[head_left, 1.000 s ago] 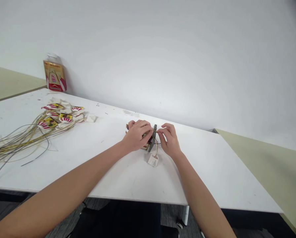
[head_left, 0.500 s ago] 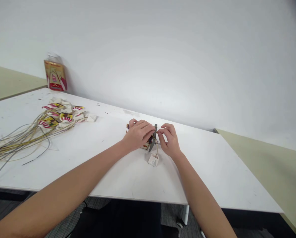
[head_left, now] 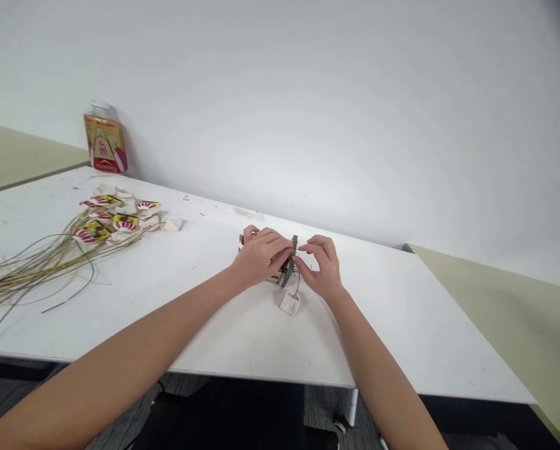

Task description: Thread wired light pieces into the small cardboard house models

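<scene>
With the hands as centre and the wall at twelve, the forearms enter from seven and five o'clock over the near edge of the white-topped table point(head_left: 425, 319). At six o'clock, just short of the hands, lies a small white angular piece point(head_left: 290, 304) with a thin yellowish wire point(head_left: 298, 286) rising from it. Left hand point(head_left: 261, 253): back upward, fingers bent over a small cream printed box point(head_left: 275, 277), tips beside a flat grey strip point(head_left: 288, 275); what they clamp cannot be told. Right hand point(head_left: 324, 269): at the strip's three o'clock side, thumb and forefinger slightly parted, tips near it. The tabletop runs on to an edge at four. Well apart, at nine to ten, lies a heap of white pieces with red-striped labels point(head_left: 124, 223). Farther, at ten, stands a gold-and-red container point(head_left: 104, 139).
</scene>
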Demonstrator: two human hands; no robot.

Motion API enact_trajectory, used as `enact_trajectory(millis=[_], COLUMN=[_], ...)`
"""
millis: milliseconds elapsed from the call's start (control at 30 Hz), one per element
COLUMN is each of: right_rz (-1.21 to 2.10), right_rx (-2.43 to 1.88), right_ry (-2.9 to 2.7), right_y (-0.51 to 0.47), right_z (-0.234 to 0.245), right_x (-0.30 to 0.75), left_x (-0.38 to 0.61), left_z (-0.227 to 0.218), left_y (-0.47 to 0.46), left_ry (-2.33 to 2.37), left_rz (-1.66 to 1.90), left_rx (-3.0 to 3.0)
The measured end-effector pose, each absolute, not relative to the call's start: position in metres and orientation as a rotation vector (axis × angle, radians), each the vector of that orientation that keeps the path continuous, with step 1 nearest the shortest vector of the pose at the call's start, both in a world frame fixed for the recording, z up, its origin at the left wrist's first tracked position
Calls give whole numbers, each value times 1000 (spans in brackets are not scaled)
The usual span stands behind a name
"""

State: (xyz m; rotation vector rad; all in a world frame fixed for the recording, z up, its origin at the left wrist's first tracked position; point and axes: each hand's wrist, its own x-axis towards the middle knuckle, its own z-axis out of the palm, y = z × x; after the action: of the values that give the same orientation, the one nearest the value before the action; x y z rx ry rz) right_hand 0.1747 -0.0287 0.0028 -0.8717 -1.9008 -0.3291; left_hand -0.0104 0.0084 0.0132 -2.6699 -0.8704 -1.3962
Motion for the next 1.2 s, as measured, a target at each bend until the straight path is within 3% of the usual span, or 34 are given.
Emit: enact_trajectory(millis=[467,900,1200], right_rz=[-226,508,586], right_rx=[-922,-966,-955], right_ry=[-1868,-1459,-1359], right_y=[-29,-26,-26], right_z=[0,0,-1], right_x=[175,172,173], left_x=[-9,-11,-10], left_z=[9,11,10], left_y=[11,12,13], left_ry=[-794,-765,-799], left_rz=[-1344,-1352,-1375], left_rx=[-2705,-2755,-2741])
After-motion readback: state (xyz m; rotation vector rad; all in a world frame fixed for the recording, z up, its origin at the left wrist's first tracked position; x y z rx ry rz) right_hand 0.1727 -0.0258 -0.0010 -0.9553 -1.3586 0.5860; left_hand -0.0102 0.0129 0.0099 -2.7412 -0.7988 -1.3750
